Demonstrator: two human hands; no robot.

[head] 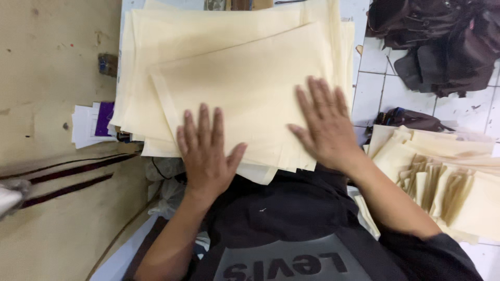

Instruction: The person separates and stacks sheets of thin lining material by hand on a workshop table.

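A thick stack of cream-coloured fabric sheets [245, 73] lies in front of me, the top sheet turned slightly askew. My left hand [205, 151] rests flat on the near edge of the top sheet, fingers spread. My right hand [325, 125] lies flat on the sheet's right part, fingers apart. Neither hand grips anything. My dark shirt fills the bottom of the view, below the stack's near edge.
A brown wooden board [52, 78] lies at the left, with white papers and a purple item [96, 122] at its edge. Folded cream pieces [442, 177] pile up at the right on a white tiled floor [396, 88]. Dark brown fabric [442, 41] heaps at top right.
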